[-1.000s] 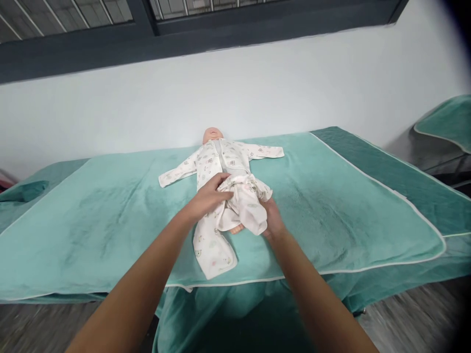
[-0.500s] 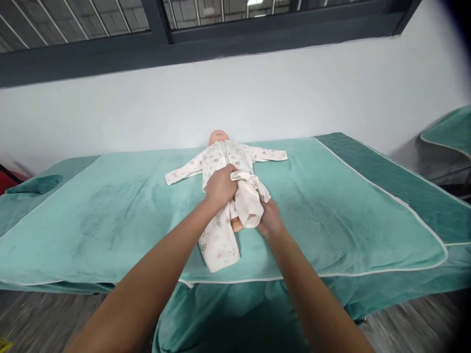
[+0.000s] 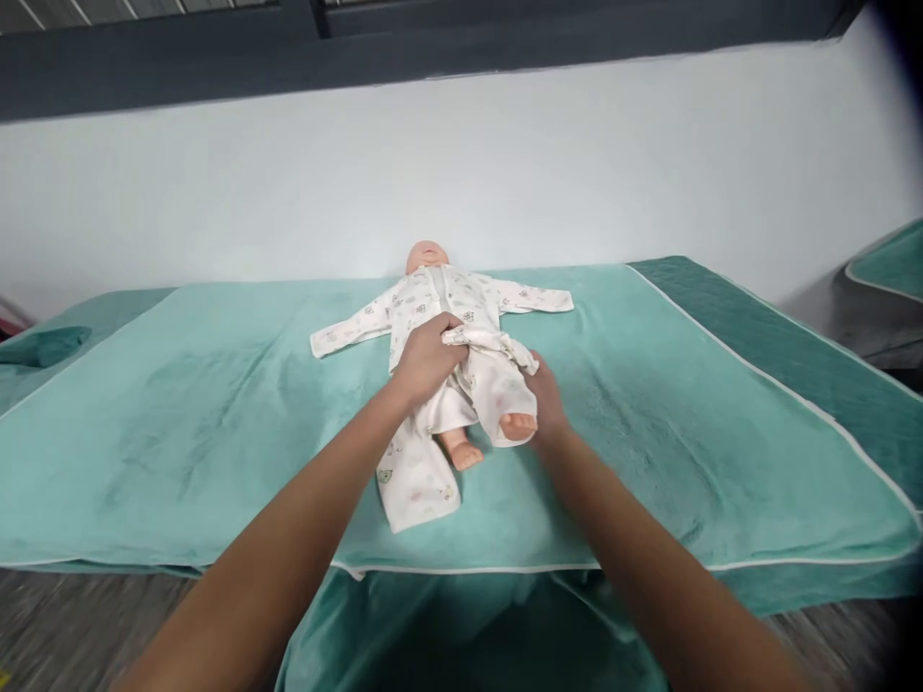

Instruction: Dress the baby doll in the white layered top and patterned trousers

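Observation:
A baby doll (image 3: 427, 254) lies on its back, its head toward the wall. It wears a white printed romper (image 3: 414, 308) with both sleeves spread out. My left hand (image 3: 431, 360) is closed on the romper's cloth at the doll's middle. My right hand (image 3: 548, 396) grips the bunched outer leg cloth (image 3: 497, 344) from the right side, its fingers partly hidden. One bare foot (image 3: 461, 452) pokes out between the legs, and the other foot (image 3: 517, 426) shows in a white leg opening. The romper's left-hand leg (image 3: 418, 488) lies flat on the bed cover.
A light green velvet cover (image 3: 216, 404) with white piping lies over the bed. Behind it rises a white wall (image 3: 361, 183) below a dark window frame (image 3: 433, 38). Darker green fabric (image 3: 779, 346) runs along the right, and another green-covered piece (image 3: 894, 259) stands at the far right.
The doll's feet have come into view, one now showing in the leg opening at my right hand. My right hand has moved slightly up and right with the cloth. The camera has tilted down.

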`<state>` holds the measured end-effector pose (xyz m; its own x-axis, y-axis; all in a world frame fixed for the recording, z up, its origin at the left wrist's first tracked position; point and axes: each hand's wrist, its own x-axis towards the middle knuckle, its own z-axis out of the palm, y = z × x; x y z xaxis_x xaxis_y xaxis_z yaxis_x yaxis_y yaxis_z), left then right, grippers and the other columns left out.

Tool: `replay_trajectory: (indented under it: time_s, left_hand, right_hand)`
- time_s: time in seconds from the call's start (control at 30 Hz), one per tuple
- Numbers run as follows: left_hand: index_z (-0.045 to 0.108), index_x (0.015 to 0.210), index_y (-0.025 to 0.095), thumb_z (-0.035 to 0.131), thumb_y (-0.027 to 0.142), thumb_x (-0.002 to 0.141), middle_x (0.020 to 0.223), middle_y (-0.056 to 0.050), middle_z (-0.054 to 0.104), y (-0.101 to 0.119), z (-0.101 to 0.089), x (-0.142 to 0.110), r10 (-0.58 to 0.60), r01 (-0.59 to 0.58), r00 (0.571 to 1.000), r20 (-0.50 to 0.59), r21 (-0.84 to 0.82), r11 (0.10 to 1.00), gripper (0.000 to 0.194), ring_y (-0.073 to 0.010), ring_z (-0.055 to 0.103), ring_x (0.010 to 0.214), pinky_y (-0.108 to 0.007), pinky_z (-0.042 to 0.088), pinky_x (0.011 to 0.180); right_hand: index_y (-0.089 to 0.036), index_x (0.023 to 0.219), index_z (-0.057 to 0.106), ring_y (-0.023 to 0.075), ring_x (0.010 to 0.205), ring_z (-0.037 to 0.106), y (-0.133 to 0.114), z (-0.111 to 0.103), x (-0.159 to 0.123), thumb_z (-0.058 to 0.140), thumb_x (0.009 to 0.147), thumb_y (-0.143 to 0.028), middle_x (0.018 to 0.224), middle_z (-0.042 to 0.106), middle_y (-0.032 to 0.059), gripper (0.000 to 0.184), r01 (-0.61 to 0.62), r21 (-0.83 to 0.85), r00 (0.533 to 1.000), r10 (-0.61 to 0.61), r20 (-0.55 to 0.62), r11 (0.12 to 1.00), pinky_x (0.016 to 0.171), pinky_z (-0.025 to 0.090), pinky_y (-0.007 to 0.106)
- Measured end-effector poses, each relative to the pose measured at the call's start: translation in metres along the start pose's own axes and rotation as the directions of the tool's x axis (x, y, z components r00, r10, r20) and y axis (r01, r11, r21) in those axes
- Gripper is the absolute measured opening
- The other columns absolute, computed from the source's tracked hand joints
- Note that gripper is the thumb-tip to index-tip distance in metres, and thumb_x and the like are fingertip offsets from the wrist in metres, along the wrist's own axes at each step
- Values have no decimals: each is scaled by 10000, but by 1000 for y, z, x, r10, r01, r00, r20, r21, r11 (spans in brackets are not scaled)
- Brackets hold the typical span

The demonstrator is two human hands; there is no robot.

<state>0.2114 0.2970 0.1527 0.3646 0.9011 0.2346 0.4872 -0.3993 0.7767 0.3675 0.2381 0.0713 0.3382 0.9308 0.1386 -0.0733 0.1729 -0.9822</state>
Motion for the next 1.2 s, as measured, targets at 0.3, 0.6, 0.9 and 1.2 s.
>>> replay_trajectory:
  time_s: [0.3,0.6,0.9,1.2]
  left_hand:
    - [644,944,198,748,431,755,957,-25,649,-21,-28,-13,-20,230,915,404,-479,847,318,-171,609,868,-273,461,752]
    - [558,847,190,761,366,763,751,26,566,-40,-12,-2,-73,206,976,204,-768,606,281,-94,534,648,-228,419,606]
    - [554,834,198,738,398,786,758,22,580,-43,-9,-9,-112,191,981,157,-712,675,276,-112,546,688,-241,413,625]
    - [677,1137,204,693,429,839,1115,-52,712,-39,-18,-9,-1,244,913,408,-545,802,375,-238,656,1008,-339,493,854]
  right_hand:
    - [-240,914,645,157,766,552,-4,-34,60,643,720,-196,836,649,-32,200,185,-469,975,-101,200,864,710,420,287]
    - [-216,889,737,186,775,620,-82,-1,77,609,875,-388,840,682,33,215,277,-328,791,-20,612,903,635,474,292]
    - [-188,684,639,96,547,450,-54,32,66,728,723,-256,623,556,-26,119,100,-324,770,133,624,941,456,321,214]
    - [-199,817,626,126,565,560,-37,21,84,699,703,-216,687,614,-15,136,-312,103,837,222,500,944,524,468,242]
